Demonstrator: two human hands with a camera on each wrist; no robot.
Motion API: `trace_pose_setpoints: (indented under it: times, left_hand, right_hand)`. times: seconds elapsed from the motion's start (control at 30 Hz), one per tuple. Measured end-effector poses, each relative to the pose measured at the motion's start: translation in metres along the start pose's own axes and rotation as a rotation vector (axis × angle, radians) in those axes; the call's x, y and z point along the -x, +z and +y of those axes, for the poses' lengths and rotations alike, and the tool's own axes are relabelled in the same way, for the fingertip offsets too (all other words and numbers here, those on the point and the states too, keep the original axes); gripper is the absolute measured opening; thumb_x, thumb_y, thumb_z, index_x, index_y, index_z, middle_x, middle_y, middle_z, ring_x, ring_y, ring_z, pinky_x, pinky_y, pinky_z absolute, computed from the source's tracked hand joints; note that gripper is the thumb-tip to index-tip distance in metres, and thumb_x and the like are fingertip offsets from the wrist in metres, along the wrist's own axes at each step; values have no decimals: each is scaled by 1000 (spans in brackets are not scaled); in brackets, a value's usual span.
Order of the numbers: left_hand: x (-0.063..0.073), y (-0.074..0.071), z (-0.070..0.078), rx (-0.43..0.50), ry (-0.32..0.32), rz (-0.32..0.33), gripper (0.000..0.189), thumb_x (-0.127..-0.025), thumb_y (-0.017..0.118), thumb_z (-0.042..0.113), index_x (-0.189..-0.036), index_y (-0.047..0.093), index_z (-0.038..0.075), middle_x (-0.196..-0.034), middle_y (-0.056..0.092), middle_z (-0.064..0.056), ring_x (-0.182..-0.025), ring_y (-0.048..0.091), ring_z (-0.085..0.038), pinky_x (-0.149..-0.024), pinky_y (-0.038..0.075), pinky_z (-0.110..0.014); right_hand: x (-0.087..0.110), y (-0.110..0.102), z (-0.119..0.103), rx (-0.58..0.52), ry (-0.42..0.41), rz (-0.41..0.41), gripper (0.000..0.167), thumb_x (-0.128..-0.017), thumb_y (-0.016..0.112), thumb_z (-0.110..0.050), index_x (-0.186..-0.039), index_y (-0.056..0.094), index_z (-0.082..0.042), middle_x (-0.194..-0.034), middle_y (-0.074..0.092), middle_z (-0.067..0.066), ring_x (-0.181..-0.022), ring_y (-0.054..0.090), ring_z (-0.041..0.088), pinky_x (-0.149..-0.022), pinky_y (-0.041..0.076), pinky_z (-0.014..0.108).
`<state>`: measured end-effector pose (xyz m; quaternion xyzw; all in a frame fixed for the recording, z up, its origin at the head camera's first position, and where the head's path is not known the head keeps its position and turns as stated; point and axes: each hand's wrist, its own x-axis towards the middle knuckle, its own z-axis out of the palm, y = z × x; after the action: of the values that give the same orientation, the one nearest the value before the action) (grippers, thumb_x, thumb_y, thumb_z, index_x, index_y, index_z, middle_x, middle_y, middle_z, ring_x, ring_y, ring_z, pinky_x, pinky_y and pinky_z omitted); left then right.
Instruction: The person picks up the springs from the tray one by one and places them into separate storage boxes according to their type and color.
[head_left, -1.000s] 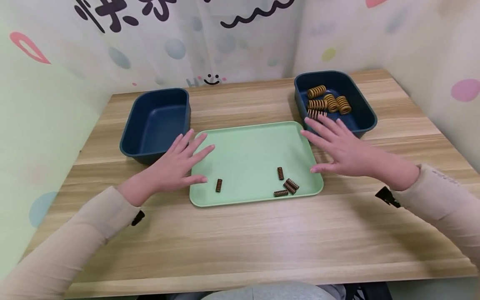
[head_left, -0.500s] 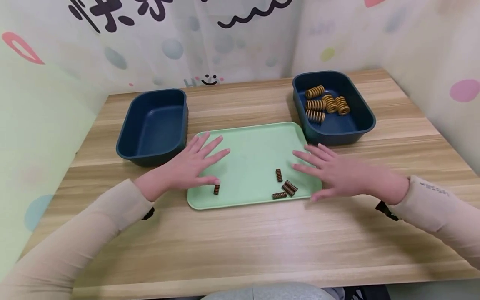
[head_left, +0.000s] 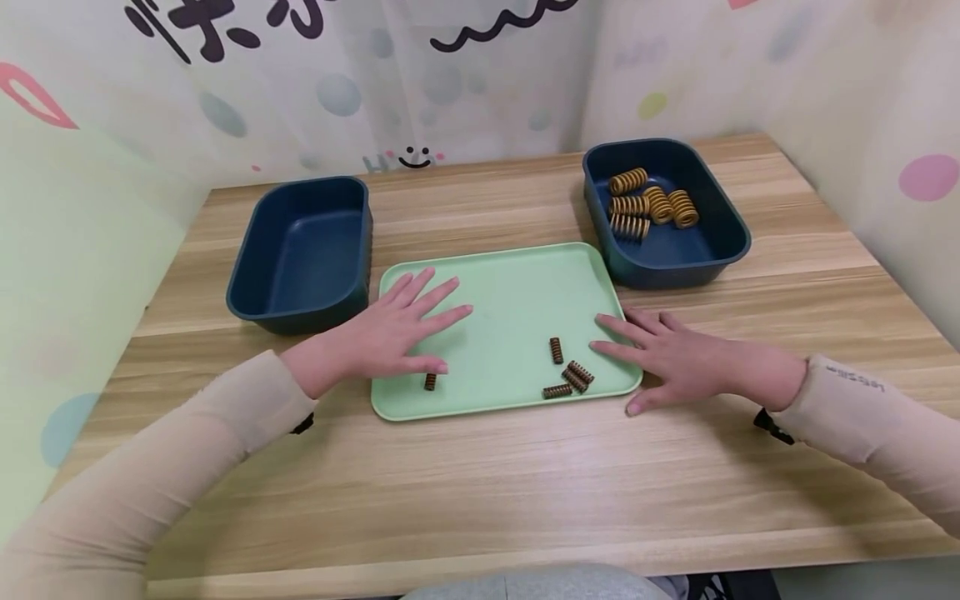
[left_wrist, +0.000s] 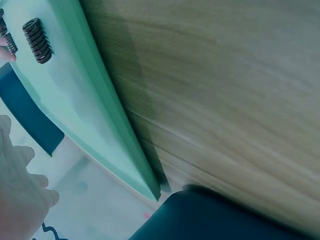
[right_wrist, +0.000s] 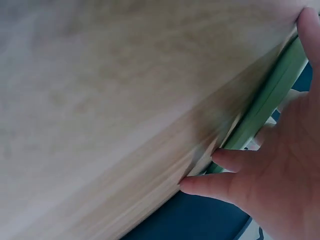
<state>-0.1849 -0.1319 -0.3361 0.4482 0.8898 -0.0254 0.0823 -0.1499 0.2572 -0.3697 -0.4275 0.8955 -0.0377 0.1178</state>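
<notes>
Fingers spread and straight, my left hand (head_left: 386, 337) is over the left end of a green tray (head_left: 510, 292). Its thumb overlaps a small dark compression spring (head_left: 430, 382) in the head view; the left wrist view shows a spring (left_wrist: 37, 41) apart from that hand (left_wrist: 22, 185). My right hand (head_left: 678, 360) lies at the tray's right edge, fingers spread, two fingertips over the rim and the thumb over the wood. Left of it on the tray, a small spring (head_left: 556, 350) lies apart from a cluster of springs (head_left: 577, 377). Both hands hold nothing.
A blue bin (head_left: 307, 250) stands behind the tray at left. At the back right, another blue bin (head_left: 675, 271) holds several larger yellow-brown springs (head_left: 658, 204). The wooden table (head_left: 480, 483) ends at a printed curtain (head_left: 487, 100) behind.
My left hand has moved right and inward over the tray, now covering part of the lone spring. My right hand has come down and toward me, away from the right bin, to the tray's edge.
</notes>
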Motion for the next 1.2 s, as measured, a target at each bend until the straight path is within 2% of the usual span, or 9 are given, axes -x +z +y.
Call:
trace_pose_setpoints:
  times: [0.3,0.47,0.67,0.93,1.07,1.2]
  left_hand:
    - [-4,-3,3,-1,27,-7,74,-87,46,58,-147,19,22,-154,3,-11,-139,-6,-38,-110,-2,-51]
    - [-11,-5,9,-7,37,-30,74,-88,43,59,-147,17,23,-154,3,-10,-139,-6,-38,-111,-2,-50]
    - [-27,-9,17,-16,54,-63,76,-87,45,59,-148,16,23,-154,4,-10,-139,-3,-38,-111,1,-51]
    - [-54,-15,33,-37,49,-179,81,-84,58,49,-148,14,25,-154,7,-10,-138,6,-40,-110,8,-52]
    - [-69,-17,43,-54,109,-217,80,-84,63,42,-147,16,27,-154,11,-7,-138,14,-38,-110,15,-50]
    - [-82,-17,52,-87,194,-247,80,-82,68,30,-147,20,27,-151,22,-4,-133,28,-29,-105,28,-43]
  right_hand:
    - [-6,-3,-2,-8,17,-47,82,-80,49,-65,-143,31,-16,-151,13,14,-133,14,48,-87,25,73]
    - [-6,-5,-4,-22,27,-62,82,-81,47,-66,-143,30,-16,-151,12,14,-133,13,49,-86,25,74]
    - [-7,-5,-4,-21,14,-46,82,-80,49,-65,-143,31,-15,-151,13,15,-132,16,48,-86,26,73]
    - [-8,-5,-2,-22,18,-53,87,-76,50,-68,-143,32,-16,-151,14,14,-130,22,49,-85,29,69]
    - [-8,-5,-2,-28,21,-58,87,-75,50,-68,-143,31,-16,-151,13,14,-130,22,49,-85,29,69]
    - [-9,-4,-1,-21,6,-51,86,-76,51,-67,-143,32,-15,-151,14,15,-130,22,49,-84,31,68]
